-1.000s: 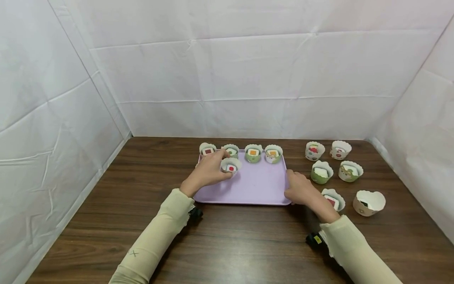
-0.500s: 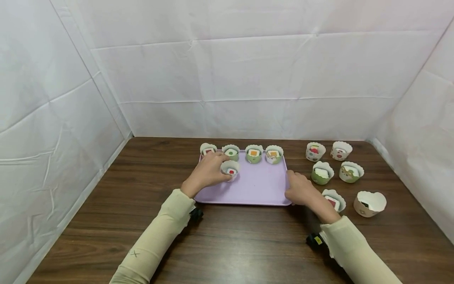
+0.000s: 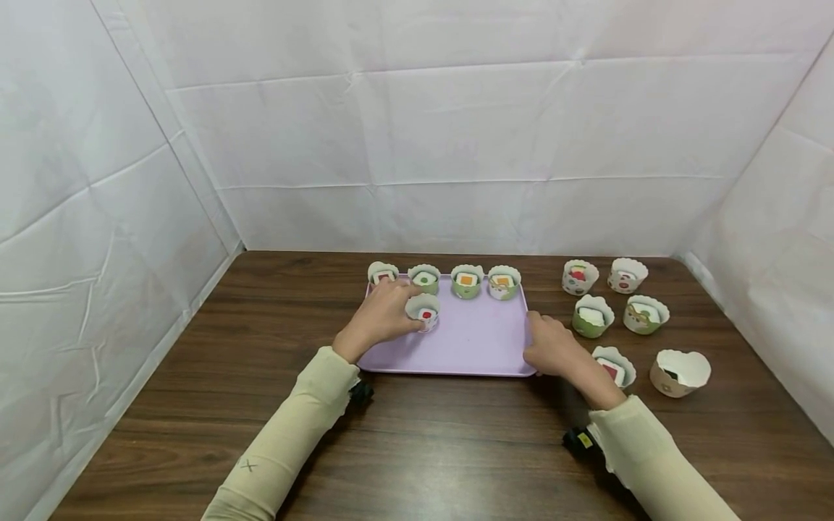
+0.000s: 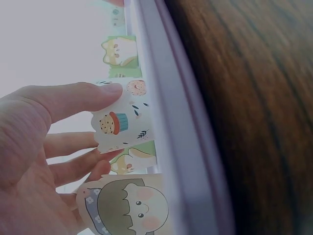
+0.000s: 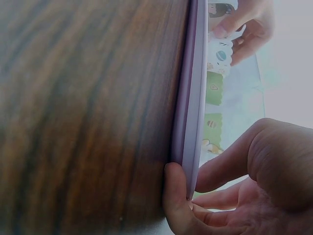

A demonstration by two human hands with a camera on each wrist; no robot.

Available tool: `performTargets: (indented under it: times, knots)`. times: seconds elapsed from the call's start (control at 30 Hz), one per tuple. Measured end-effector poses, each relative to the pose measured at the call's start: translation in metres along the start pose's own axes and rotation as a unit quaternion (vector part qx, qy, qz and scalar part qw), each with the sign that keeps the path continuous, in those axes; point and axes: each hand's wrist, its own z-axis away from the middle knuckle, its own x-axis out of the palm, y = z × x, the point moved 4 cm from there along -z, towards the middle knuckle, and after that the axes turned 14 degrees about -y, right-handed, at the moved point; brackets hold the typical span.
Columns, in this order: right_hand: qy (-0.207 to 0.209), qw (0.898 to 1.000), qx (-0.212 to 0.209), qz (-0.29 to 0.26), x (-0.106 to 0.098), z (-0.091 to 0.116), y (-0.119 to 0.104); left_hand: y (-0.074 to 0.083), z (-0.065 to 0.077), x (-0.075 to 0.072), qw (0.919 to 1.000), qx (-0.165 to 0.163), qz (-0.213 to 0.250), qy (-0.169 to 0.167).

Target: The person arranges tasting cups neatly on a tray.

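My left hand (image 3: 384,312) holds a white paper baking cup (image 3: 426,315) by its sides, thumb in front, at the left of the lilac tray (image 3: 476,340). Inside this cup lies a white piece with a red centre. In the left wrist view the cup (image 4: 122,115) shows a muffin print and stands on or just over the tray. A cup with a cartoon face (image 4: 144,208) stands close by, mostly hidden in the head view by that hand. My right hand (image 3: 552,344) grips the tray's right edge near its front corner, seen in the right wrist view with the fingers (image 5: 176,196) against the rim.
Along the tray's back edge stand several filled cups, among them a green one (image 3: 465,282) with an orange-topped piece. More filled cups (image 3: 591,317) stand on the brown table (image 3: 456,449) to the right. White cloth (image 3: 456,130) closes off the back and sides.
Over the last second my left hand has brought the white baking cup slightly down and toward me on the tray. My right hand has stayed on the tray's edge.
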Motion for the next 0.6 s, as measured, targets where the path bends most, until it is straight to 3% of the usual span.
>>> performTargets:
  times: [0.33,0.6]
  knots:
    - [-0.006,1.000,0.006,-0.004,0.000,0.001,0.002,0.002,0.001,-0.002,1.0000,0.006,0.006,-0.003]
    - [0.007,1.000,-0.010,0.000,-0.001,0.001,0.001,-0.010,0.015,-0.029,0.9966,-0.004,0.074,0.037]
